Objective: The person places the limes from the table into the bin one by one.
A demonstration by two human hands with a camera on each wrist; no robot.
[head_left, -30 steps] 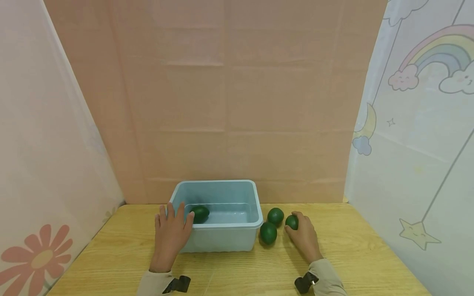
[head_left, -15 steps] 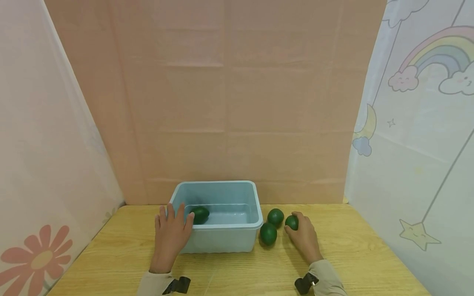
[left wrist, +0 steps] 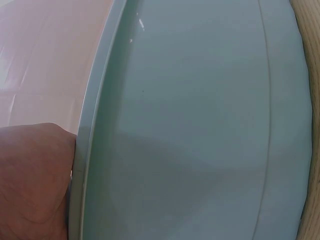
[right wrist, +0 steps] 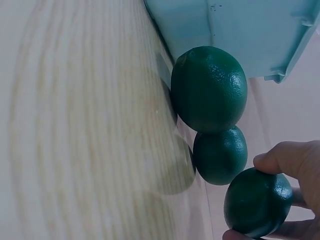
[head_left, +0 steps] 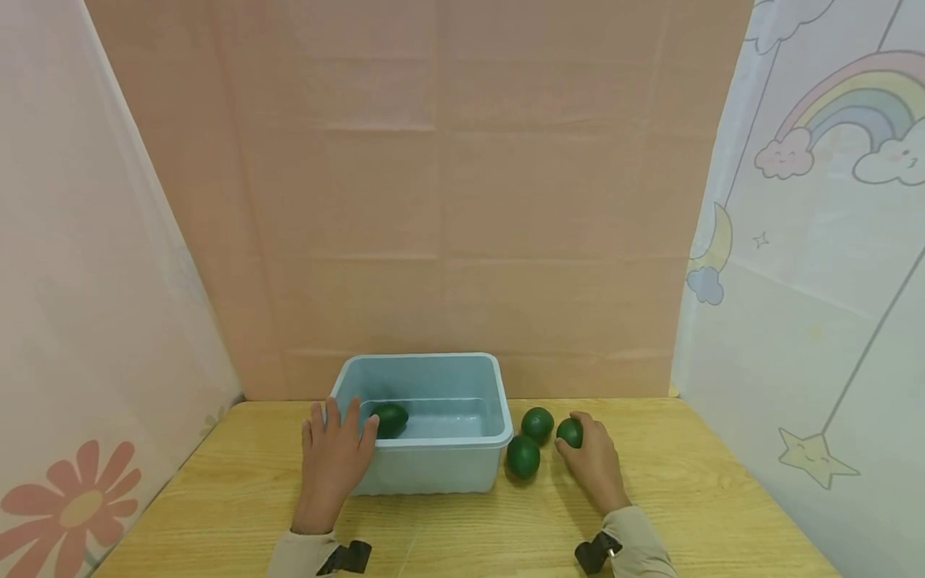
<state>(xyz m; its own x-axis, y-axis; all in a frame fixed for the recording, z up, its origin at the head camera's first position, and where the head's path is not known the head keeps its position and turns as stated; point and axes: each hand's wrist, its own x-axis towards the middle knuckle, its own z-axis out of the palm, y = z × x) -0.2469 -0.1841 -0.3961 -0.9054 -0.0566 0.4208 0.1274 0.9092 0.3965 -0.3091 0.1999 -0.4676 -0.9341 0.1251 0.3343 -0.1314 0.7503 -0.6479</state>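
You're early on, I'm judging: one green fruit [head_left: 390,420] is lying in the pale blue bin [head_left: 448,441], toward its 9 o'clock side; three are remaining outside, including the one in hand. Your right hand [head_left: 596,463] is pinching that held fruit [head_left: 569,433] between thumb and fingers; the right-wrist view is showing it apart from the worktop [head_left: 694,482], so likely lifted. From that hand, the far fruit [head_left: 538,424] is lying at 10 o'clock, the near fruit [head_left: 523,457] at 9, just beside the bin. Your left hand [head_left: 334,461] is resting at the bin's 8 o'clock corner, fingers straight and spread, grasping nothing.

Edges: the bin's right rim is standing at 10 o'clock from your right hand, the loose pair lying close by. The peach backdrop [head_left: 462,201] is closing off 12. Bare worktop is running at 3; inside the bin, open floor is showing toward 3.
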